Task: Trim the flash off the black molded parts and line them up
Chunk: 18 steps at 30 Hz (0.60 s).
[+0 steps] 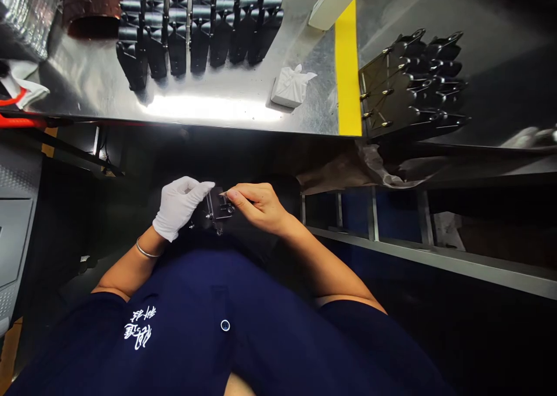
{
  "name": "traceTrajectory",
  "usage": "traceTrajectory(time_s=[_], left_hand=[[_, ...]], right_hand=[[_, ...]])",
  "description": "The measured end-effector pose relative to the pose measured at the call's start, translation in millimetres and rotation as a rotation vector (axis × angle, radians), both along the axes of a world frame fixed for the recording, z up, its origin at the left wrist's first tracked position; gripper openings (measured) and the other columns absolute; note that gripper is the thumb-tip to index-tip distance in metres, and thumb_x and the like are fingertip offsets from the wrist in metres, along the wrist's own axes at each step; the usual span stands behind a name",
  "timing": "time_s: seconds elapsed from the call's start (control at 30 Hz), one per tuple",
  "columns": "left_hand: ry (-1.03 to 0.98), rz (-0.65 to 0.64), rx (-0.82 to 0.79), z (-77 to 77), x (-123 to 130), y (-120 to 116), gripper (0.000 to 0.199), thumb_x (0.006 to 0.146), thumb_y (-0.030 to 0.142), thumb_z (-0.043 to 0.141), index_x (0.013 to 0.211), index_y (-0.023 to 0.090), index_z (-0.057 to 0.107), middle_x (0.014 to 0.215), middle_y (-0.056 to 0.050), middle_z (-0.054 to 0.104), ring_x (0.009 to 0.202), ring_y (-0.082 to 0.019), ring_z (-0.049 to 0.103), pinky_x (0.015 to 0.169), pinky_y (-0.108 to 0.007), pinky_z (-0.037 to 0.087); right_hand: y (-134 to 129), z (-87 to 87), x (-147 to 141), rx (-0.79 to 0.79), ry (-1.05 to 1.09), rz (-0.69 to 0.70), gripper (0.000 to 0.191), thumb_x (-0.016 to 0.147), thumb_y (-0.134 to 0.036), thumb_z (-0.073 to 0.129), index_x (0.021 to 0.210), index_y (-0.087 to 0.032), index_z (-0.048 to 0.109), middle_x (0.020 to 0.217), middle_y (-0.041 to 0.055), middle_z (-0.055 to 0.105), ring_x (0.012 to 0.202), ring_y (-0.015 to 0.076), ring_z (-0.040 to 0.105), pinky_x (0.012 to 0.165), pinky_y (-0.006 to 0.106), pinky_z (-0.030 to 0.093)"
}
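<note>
My left hand (177, 206), in a white glove, is closed on a black part with bright metal edges and small ring-like ends (221, 209), held low in front of my body. Its thumb points right along the part's top. My bare right hand (260, 206) comes in from the other side, thumb and forefinger pinched together at the part's upper right. A thin, pale tip shows at these fingertips, too small to name. Much of the part blends into the dark background, and the gloved fingers hide its left side.
On the metal table (209, 115) ahead stand rows of black parts (201, 31) and a small block wrapped in white cloth or paper (290, 87). Right of the yellow tape (348, 77) are more black parts (418, 83). A metal frame (391, 248) runs below the table at right.
</note>
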State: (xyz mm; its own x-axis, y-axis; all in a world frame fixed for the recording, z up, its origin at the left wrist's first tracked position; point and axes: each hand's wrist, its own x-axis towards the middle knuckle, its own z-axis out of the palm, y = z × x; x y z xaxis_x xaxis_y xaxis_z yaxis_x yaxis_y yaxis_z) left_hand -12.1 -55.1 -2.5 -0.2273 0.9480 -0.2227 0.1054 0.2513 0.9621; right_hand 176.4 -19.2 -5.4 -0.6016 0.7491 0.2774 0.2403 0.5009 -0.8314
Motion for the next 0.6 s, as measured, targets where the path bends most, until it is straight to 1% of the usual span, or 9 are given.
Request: traceTrajectory(time_s=[0.13,0.2,0.27,0.33,0.37,0.43,0.47,0.53,0.6], left_hand=[[-0.001,0.025,-0.020,-0.9,0.7,-0.1,0.041,0.069,0.048,0.076,0.053,0.017,0.055,0.052,0.005,0.050,0.052,-0.007,0.040,0.050,-0.022,0.035],[-0.015,0.009,-0.026,0.2,1.4,-0.2,0.042,0.068,0.050,0.076,0.053,0.017,0.056,0.052,0.005,0.050,0.052,-0.007,0.040,0.050,-0.022,0.035],[-0.036,-0.027,-0.015,1.9,1.9,-0.1,0.043,0.068,0.052,0.076,0.054,0.016,0.057,0.052,0.004,0.050,0.051,-0.007,0.040,0.050,-0.023,0.035],[-0.036,-0.042,0.019,3.0,1.5,0.8,0.043,0.068,0.053,0.076,0.055,0.016,0.058,0.052,0.004,0.051,0.051,-0.007,0.040,0.051,-0.023,0.035],[-0.024,-0.037,0.037,3.1,0.8,1.6,0.043,0.069,0.053,0.075,0.055,0.017,0.058,0.052,0.004,0.050,0.051,-0.007,0.040,0.051,-0.023,0.035],[0.007,-0.014,0.063,2.7,-1.2,3.5,0.043,0.070,0.053,0.075,0.054,0.017,0.056,0.051,0.005,0.049,0.051,-0.007,0.039,0.051,-0.023,0.035],[0.020,-0.002,0.067,2.3,-2.3,4.3,0.044,0.070,0.053,0.075,0.054,0.017,0.056,0.051,0.005,0.048,0.051,-0.007,0.039,0.051,-0.023,0.035],[0.038,0.011,0.067,1.6,-3.9,5.5,0.045,0.070,0.054,0.074,0.053,0.017,0.054,0.051,0.005,0.048,0.051,-0.007,0.039,0.051,-0.023,0.035],[0.047,0.016,0.058,1.4,-4.5,5.8,0.046,0.070,0.055,0.074,0.053,0.017,0.054,0.051,0.005,0.048,0.051,-0.008,0.039,0.051,-0.024,0.035]], right_hand=[[0.7,1.5,2.6,-0.041,0.015,0.055,0.040,0.099,-0.030,0.045,0.062,-0.017,0.052,0.054,-0.0023,0.049,0.047,0.0056,0.041,0.048,0.020,0.032],[1.4,3.0,4.4,-0.149,0.035,0.123,0.044,0.099,-0.033,0.045,0.058,-0.017,0.048,0.051,-0.0035,0.044,0.045,0.0051,0.037,0.046,0.021,0.029],[2.1,4.9,6.1,-0.276,0.112,0.215,0.048,0.099,-0.037,0.044,0.055,-0.017,0.045,0.048,-0.0041,0.042,0.043,0.0051,0.036,0.044,0.021,0.030],[2.3,6.5,6.7,-0.312,0.194,0.206,0.048,0.100,-0.038,0.042,0.057,-0.017,0.049,0.046,-0.0040,0.043,0.042,0.0057,0.039,0.044,0.021,0.033],[2.1,6.9,6.4,-0.274,0.211,0.151,0.046,0.100,-0.037,0.042,0.060,-0.017,0.053,0.048,-0.0033,0.046,0.043,0.0062,0.042,0.045,0.021,0.035],[1.1,6.6,4.5,-0.127,0.182,0.023,0.038,0.099,-0.031,0.045,0.067,-0.016,0.059,0.053,-0.0012,0.054,0.047,0.0071,0.048,0.048,0.021,0.038],[0.3,6.0,3.2,-0.047,0.151,-0.012,0.035,0.099,-0.028,0.046,0.069,-0.016,0.061,0.056,-0.0002,0.056,0.049,0.0073,0.050,0.049,0.020,0.039],[-1.2,4.3,0.3,0.075,0.118,-0.027,0.031,0.097,-0.022,0.047,0.070,-0.016,0.061,0.058,0.0004,0.058,0.051,0.0071,0.051,0.050,0.020,0.039],[-2.4,2.6,-1.7,0.133,0.109,-0.025,0.030,0.096,-0.019,0.048,0.070,-0.016,0.061,0.057,-0.0002,0.056,0.050,0.0067,0.050,0.049,0.019,0.038]])
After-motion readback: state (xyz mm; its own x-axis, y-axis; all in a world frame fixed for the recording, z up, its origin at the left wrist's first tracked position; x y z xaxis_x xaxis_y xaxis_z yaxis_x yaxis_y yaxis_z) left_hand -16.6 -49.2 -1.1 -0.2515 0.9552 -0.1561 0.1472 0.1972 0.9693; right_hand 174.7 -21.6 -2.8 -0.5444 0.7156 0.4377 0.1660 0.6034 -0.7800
